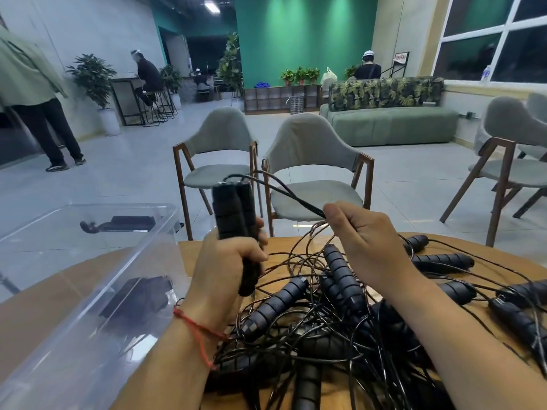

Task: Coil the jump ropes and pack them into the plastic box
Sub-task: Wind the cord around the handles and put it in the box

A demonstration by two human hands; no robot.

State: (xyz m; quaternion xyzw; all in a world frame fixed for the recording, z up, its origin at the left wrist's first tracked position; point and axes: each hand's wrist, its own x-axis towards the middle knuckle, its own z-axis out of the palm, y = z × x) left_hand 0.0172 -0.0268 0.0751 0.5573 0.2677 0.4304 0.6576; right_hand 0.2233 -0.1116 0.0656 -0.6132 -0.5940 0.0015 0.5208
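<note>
1. Gripping two black handles [233, 208] upright at frame centre, the left hand [228, 261] curls round them, cord ends up.
2. Right hand [364, 241] pinches their cord [284, 190].
3. Plastic box [88, 261] sits lower left.

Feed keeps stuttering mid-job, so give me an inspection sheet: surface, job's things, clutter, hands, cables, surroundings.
Surface: round wooden table, mostly covered.
Job's things: clear plastic box at left, dark bundle inside; tangled jump ropes piled at centre and right.
Clutter: nothing seen.
Hands: left hand grips two handles upright; right hand pinches the cord running from them.
Cables: only rope cords, heavily tangled.
Surroundings: grey chairs, green sofa, people beyond.
</note>
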